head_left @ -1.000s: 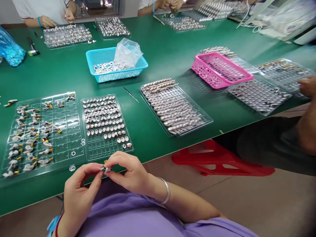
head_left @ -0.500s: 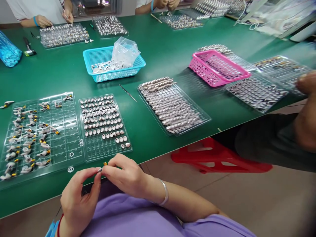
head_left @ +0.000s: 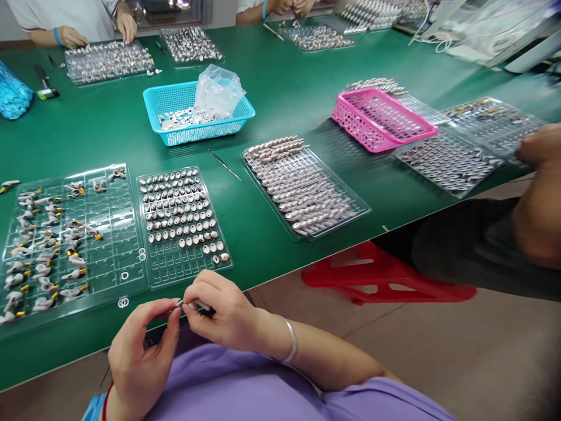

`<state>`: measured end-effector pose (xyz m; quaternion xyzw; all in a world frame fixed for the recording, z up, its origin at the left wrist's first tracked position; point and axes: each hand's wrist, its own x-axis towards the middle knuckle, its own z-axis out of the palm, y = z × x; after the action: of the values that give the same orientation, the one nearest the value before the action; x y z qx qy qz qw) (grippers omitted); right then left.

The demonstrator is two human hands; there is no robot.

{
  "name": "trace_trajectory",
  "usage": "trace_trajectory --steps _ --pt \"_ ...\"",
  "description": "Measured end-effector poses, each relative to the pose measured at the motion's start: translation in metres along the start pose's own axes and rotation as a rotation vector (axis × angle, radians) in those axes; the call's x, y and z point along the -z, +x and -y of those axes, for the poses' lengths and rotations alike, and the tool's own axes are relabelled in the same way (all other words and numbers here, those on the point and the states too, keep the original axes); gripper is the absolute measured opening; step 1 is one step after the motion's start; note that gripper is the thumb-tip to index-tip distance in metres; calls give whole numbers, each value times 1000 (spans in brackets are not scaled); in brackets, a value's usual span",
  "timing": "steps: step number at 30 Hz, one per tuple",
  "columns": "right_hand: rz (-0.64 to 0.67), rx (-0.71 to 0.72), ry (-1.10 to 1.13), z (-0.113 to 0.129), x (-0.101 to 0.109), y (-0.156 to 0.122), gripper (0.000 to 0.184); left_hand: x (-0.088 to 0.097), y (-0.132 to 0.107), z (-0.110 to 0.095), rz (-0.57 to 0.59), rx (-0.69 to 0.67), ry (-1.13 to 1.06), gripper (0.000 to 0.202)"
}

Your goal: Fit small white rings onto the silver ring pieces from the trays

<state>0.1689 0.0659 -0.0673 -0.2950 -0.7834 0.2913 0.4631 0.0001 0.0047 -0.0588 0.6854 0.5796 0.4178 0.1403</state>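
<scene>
My left hand [head_left: 142, 348] pinches a small grey, rounded part [head_left: 179, 303] between thumb and forefinger; it looks like an earbud shell. Right against it, the closed fingers of my right hand [head_left: 223, 307] grip a white earbud stem [head_left: 202, 304], partly covered by those fingers. Whether the two pieces are joined I cannot tell. Just beyond my hands lies a clear tray of small oval shells [head_left: 182, 210], its near rows partly bare. To its left is a larger clear tray [head_left: 109, 234] with white earbud parts bearing yellow tabs.
Tweezers [head_left: 224, 164] lie on the green table [head_left: 280, 88] near a tray of white stems [head_left: 307, 187]. Farther back stand a blue basket [head_left: 199, 131] and a pink basket [head_left: 363, 126]. A co-worker's arm [head_left: 541, 193] is at right, above a red stool [head_left: 377, 280]. Other people work across the table.
My right hand has turned the piece it holds: a white stem now shows where a yellow tip stuck up before. My left hand keeps its pinch. The view has shifted slightly.
</scene>
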Motion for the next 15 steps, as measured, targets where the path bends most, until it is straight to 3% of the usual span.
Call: trace_trajectory --steps 7,12,15 --pt "-40 -34 82 4 1 1 8 3 -1 0 16 21 -74 29" --pt "-43 -72 149 2 1 3 7 5 2 3 66 109 -156 25" --pt "-13 -101 206 -2 -3 7 8 7 7 9 91 69 -192 29"
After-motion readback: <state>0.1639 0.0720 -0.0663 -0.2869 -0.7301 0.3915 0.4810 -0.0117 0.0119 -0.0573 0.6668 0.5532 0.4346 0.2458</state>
